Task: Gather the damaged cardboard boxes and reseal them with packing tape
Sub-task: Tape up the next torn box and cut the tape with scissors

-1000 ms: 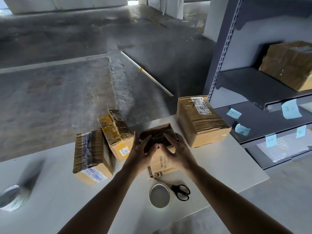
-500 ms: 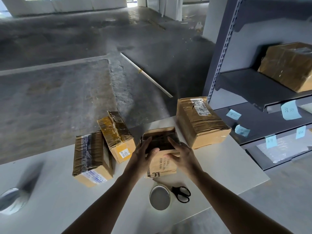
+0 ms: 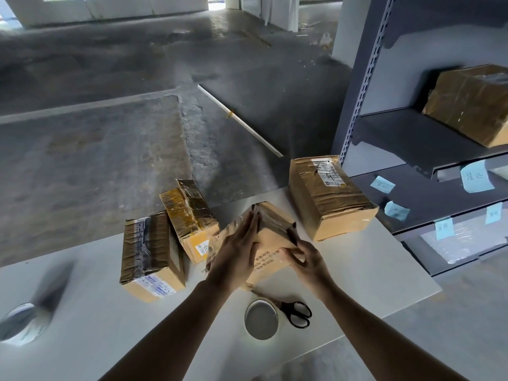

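At the centre of the white surface (image 3: pixel 357 273), the small brown cardboard box (image 3: pixel 272 233) tilts between both hands: left hand (image 3: pixel 236 257) pressed flat against it, right hand (image 3: pixel 305 259) curled round its near corner. Positioning step, I reckon; next needs the grey tape roll (image 3: pixel 261 319) at six o'clock.

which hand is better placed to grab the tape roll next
Probably left: the left hand only presses flat on the small box, while the right hand grips its corner with curled fingers. The tape roll lies just below both.
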`<state>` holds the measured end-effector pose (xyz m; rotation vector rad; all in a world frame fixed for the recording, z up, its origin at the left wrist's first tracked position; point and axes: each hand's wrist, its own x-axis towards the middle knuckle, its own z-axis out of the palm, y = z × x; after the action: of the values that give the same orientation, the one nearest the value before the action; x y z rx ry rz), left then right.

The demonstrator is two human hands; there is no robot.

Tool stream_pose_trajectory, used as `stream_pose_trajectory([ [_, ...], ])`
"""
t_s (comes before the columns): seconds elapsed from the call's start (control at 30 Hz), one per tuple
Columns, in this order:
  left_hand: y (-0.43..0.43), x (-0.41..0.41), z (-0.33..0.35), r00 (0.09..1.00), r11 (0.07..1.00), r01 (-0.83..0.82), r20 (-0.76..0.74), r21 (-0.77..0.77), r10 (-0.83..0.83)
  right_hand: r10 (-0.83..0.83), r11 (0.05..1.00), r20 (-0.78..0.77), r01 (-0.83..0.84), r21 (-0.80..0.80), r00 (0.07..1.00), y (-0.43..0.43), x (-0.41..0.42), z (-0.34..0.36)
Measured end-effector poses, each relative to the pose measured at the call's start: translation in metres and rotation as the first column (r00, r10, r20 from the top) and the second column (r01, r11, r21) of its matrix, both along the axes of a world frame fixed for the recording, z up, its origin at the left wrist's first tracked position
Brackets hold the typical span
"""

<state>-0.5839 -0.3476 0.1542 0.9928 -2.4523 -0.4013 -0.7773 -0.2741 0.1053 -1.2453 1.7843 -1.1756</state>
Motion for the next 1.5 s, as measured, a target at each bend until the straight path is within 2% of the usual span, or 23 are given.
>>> stream_pose_trajectory([
  [0.1, 0.005, 0.000, -0.008, 0.997, 0.997, 0.079, 0.021, 0.002, -0.079, 0.005, 1.000, -0.129, -0.008, -0.022, 0.992, 0.004, -0.012, -0.007],
  [0.2, 0.008, -0.002, -0.011, 0.994, 0.996, 0.089, 0.057, 0.004, -0.089, 0.019, 0.999, -0.244, -0.026, -0.023, 0.970, 0.004, -0.024, -0.014],
  [0.3, 0.008, -0.003, -0.012, 0.990, 0.995, 0.095, 0.102, 0.021, -0.096, 0.023, 0.999, -0.151, -0.028, -0.031, 0.988, 0.008, -0.019, 0.013],
  [0.43, 0.007, -0.009, -0.021, 0.970, 0.990, 0.124, 0.201, 0.062, -0.134, 0.001, 0.999, -0.002, -0.001, 0.040, 1.000, 0.008, -0.011, 0.030],
  [0.5, 0.005, -0.007, -0.029, 0.958, 0.993, 0.102, 0.264, 0.058, -0.113, -0.055, 0.994, 0.004, 0.054, 0.097, 0.998, 0.002, -0.009, 0.035],
  [0.6, 0.001, -0.003, -0.037, 0.916, 0.996, 0.061, 0.394, 0.070, -0.083, -0.157, 0.968, -0.086, 0.170, 0.185, 0.984, -0.005, -0.015, 0.037],
  [0.7, -0.002, 0.006, -0.037, 0.878, 0.989, -0.047, 0.478, 0.138, -0.025, -0.164, 0.941, -0.230, 0.222, 0.256, 0.959, -0.008, -0.022, 0.034],
  [0.83, -0.001, 0.007, -0.043, 0.884, 0.987, -0.057, 0.467, 0.150, -0.020, -0.061, 0.920, -0.478, 0.235, 0.313, 0.876, -0.017, -0.016, 0.032],
  [0.97, 0.003, -0.002, -0.046, 0.883, 0.993, -0.060, 0.469, 0.105, 0.004, 0.025, 0.871, -0.604, 0.279, 0.404, 0.797, -0.025, 0.000, 0.032],
  [1.3, 0.003, 0.000, -0.046, 0.870, 0.993, -0.046, 0.493, 0.109, -0.014, -0.087, 0.892, -0.607, 0.333, 0.307, 0.790, -0.026, -0.005, 0.020],
  [1.5, 0.002, 0.003, -0.046, 0.864, 0.989, -0.037, 0.502, 0.140, -0.039, -0.192, 0.911, -0.480, 0.338, 0.237, 0.856, -0.024, -0.022, 0.010],
])
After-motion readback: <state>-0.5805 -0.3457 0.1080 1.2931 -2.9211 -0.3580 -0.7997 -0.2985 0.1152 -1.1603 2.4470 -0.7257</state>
